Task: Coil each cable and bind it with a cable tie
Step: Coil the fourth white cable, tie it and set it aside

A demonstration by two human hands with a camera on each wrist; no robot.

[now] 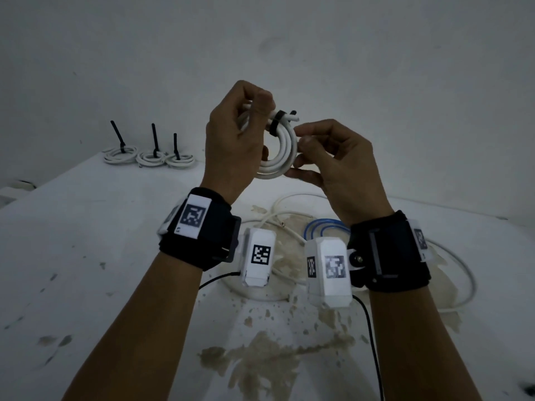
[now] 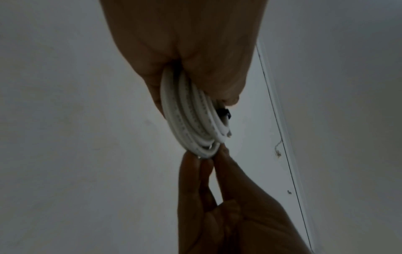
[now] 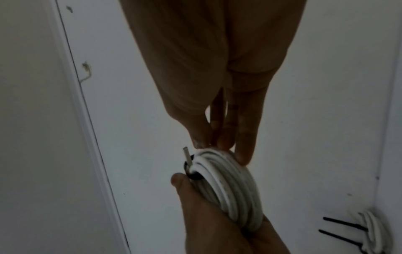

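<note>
I hold a white cable coil (image 1: 285,151) up in the air over the table. My left hand (image 1: 254,111) grips its upper left part, thumb over the strands. A black cable tie (image 1: 278,123) is wrapped round the strands at the top, beside a free cable end. My right hand (image 1: 302,146) pinches the coil's right edge with its fingertips. In the left wrist view the coil (image 2: 187,120) runs from the left hand (image 2: 185,51) down to the right hand (image 2: 208,163). The right wrist view shows the coil (image 3: 230,185), the tie (image 3: 192,175) and the pinching right hand (image 3: 217,142).
Three bound white coils (image 1: 152,157) with black tie tails standing up lie at the table's back left, by the wall. Loose white cable (image 1: 469,273) and a blue cable (image 1: 324,227) lie on the stained white table (image 1: 86,256) beneath my wrists.
</note>
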